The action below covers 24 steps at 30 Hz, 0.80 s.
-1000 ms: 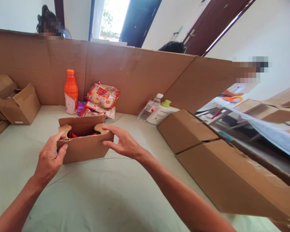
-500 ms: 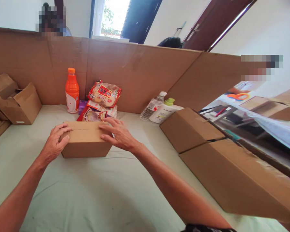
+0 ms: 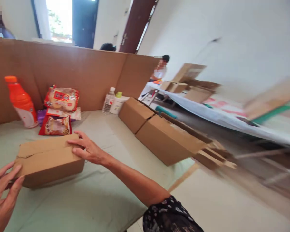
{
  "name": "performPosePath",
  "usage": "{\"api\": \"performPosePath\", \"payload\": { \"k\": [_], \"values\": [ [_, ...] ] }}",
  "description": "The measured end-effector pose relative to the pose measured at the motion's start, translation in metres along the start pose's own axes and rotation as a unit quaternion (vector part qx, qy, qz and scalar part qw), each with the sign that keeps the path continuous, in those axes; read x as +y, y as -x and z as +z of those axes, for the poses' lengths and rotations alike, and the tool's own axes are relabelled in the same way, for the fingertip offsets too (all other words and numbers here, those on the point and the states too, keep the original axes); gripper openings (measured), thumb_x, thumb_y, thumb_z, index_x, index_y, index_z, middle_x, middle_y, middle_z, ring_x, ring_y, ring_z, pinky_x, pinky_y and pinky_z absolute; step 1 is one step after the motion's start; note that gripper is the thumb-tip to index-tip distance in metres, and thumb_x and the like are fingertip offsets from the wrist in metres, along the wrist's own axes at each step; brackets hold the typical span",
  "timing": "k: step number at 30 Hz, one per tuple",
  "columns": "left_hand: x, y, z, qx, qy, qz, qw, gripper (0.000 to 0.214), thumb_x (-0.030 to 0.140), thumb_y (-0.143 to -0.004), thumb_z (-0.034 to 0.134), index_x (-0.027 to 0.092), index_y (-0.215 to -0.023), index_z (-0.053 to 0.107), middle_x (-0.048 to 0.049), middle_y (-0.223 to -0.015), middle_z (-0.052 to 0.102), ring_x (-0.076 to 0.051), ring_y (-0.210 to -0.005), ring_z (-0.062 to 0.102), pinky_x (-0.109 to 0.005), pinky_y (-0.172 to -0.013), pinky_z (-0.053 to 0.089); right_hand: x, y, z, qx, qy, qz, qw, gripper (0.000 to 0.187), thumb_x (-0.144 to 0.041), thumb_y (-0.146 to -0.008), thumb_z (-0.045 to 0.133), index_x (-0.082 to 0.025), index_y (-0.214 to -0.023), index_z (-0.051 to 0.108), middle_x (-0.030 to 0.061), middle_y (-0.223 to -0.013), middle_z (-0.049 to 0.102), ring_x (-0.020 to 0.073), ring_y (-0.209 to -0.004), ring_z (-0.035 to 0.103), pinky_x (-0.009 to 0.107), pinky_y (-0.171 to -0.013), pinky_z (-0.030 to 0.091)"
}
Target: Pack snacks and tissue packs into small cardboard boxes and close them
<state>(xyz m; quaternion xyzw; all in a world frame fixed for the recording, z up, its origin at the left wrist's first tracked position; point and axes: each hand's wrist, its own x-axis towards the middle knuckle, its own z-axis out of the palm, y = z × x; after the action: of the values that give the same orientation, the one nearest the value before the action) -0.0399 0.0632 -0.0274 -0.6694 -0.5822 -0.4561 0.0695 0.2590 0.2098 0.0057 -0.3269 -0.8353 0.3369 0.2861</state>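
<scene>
A closed cardboard box (image 3: 50,161) sits on the pale green cloth in front of me, with a slit between its top flaps. My left hand (image 3: 4,190) grips its left end, fingers over the edge and thumb at the front; part of this hand is cut off by the frame. Around the right end of the box is my right hand (image 3: 85,148), fingers on top. Just behind the box lie a red snack bag (image 3: 56,125), a rice cracker bag (image 3: 62,99) and a purple packet (image 3: 42,117). An orange drink bottle (image 3: 21,103) stands to their left.
A cardboard wall (image 3: 87,71) closes the back. A clear water bottle (image 3: 108,102) and a white bottle with a yellow-green cap (image 3: 117,103) stand near it. Cardboard boxes (image 3: 164,138) line the right edge. Beyond, a person (image 3: 160,69) is by another table (image 3: 198,108) with cartons.
My view has swung to the right, so the box, hands and snacks appear further left and more of the room shows. Both hands stay on the box.
</scene>
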Motion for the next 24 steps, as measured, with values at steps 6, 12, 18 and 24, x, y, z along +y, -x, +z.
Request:
{"api": "performPosePath", "payload": {
  "k": [6, 12, 18, 24],
  "values": [
    [0.052, -0.081, 0.114, -0.124, 0.153, -0.004, 0.98, 0.034, 0.043, -0.093, 0.058, 0.03, -0.122, 0.069, -0.0073, -0.133, 0.063, -0.029, -0.114, 0.065, -0.049, -0.096, 0.057, 0.046, 0.094, -0.064, 0.182, 0.001, 0.128, 0.975, 0.049, -0.052, -0.093, 0.057, -0.026, -0.134, 0.068, 0.0131, -0.162, 0.034, 0.031, -0.147, 0.039, 0.046, -0.11, 0.045],
    [0.142, -0.15, 0.295, -0.156, 0.245, -0.075, 0.954, 0.048, 0.033, -0.095, 0.06, 0.018, -0.14, 0.054, -0.0155, -0.15, 0.045, -0.033, -0.139, 0.045, -0.058, -0.117, 0.038, 0.116, 0.099, -0.13, 0.397, 0.131, 0.221, 0.881, 0.055, -0.056, -0.092, 0.05, -0.02, -0.127, 0.071, 0.0182, -0.153, 0.044, 0.0327, -0.147, 0.039, 0.052, -0.118, 0.035],
    [0.202, -0.123, 0.39, -0.244, 0.287, -0.084, 0.922, 0.053, 0.04, -0.096, 0.064, 0.021, -0.143, 0.051, -0.0131, -0.155, 0.043, -0.034, -0.14, 0.045, -0.062, -0.114, 0.039, 0.157, 0.073, -0.154, 0.457, 0.152, 0.253, 0.839, 0.067, -0.061, -0.095, 0.041, -0.017, -0.143, 0.057, 0.0228, -0.161, 0.032, 0.0379, -0.148, 0.035, 0.056, -0.117, 0.034],
    [0.209, -0.125, 0.417, -0.307, 0.308, -0.078, 0.897, 0.047, 0.039, -0.097, 0.063, 0.021, -0.139, 0.054, -0.0129, -0.15, 0.049, -0.031, -0.134, 0.051, -0.058, -0.111, 0.045, 0.174, 0.08, -0.154, 0.469, 0.15, 0.273, 0.826, 0.089, -0.069, -0.092, 0.035, -0.007, -0.156, 0.036, 0.028, -0.163, 0.026, 0.0383, -0.154, 0.024, 0.054, -0.12, 0.028]
  ]
}}
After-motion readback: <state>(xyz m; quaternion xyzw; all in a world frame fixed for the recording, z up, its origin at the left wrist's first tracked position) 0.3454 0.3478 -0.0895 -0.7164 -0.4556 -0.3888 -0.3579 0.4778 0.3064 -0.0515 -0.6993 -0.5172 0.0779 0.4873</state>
